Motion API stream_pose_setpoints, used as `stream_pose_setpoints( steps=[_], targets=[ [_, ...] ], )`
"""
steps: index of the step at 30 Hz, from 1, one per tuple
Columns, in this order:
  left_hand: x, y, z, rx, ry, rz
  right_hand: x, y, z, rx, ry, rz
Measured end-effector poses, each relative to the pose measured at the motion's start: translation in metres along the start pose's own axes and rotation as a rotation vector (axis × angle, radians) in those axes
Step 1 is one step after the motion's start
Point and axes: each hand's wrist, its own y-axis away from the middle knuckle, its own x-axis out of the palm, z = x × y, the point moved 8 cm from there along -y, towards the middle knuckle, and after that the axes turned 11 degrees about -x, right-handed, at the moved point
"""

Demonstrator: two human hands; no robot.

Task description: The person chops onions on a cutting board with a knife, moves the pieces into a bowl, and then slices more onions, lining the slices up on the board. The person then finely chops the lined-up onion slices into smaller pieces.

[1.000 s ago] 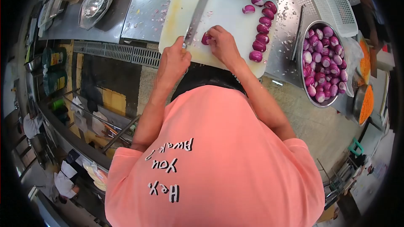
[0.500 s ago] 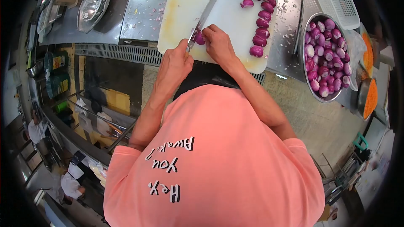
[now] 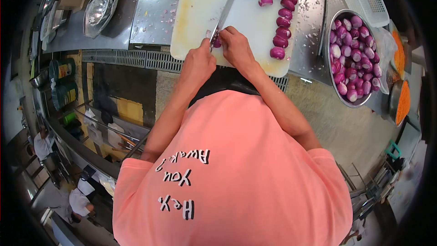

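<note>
My left hand [image 3: 199, 60] is closed around the handle of a long kitchen knife [image 3: 228, 8], whose blade points away from me over the white cutting board [image 3: 195, 0]. On the blade's right side, a small red onion [image 3: 217, 42] is pinched in the fingers of my right hand [image 3: 237, 49], which partly hide it. The knife edge lies at the onion. A small pale cut piece [image 3: 208, 33] sits left of the blade. Along the board's right side, several peeled red onions [image 3: 283, 22] form a column, with a further onion [image 3: 266, 1] beside its far end.
Right of the board, a metal bowl [image 3: 331, 50] holds many peeled red onions. A dark rod-like tool [image 3: 323, 23] lies between them. White perforated baskets [image 3: 366, 0] stand behind. Onion scraps litter the steel table [image 3: 152, 11], and a foil-like tray [image 3: 101, 9] is at left.
My left hand and the knife handle have shifted a little to the right, closer to my right hand. The pale piece shows more plainly left of the blade. The view has shifted slightly.
</note>
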Motion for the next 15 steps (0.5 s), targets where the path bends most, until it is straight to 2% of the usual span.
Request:
stream_pose_setpoints(
  steps=[3,6,10,13,15],
  targets=[
    [0.009,-0.019,-0.007,0.070,0.061,-0.020,-0.001,-0.001,0.000,-0.019,-0.023,-0.022],
    [-0.017,-0.004,-0.023,-0.019,0.045,0.053,-0.004,0.001,0.001,-0.056,0.004,-0.042],
    [-0.001,0.005,-0.011,0.035,0.064,0.043,-0.002,0.005,-0.004,-0.036,-0.012,-0.065],
    [0.002,-0.006,-0.019,0.105,-0.014,-0.078,-0.003,0.006,-0.004,-0.044,-0.019,-0.085],
    [-0.002,-0.010,-0.021,0.019,0.001,0.056,-0.004,0.006,-0.003,-0.061,-0.033,-0.098]
  ],
)
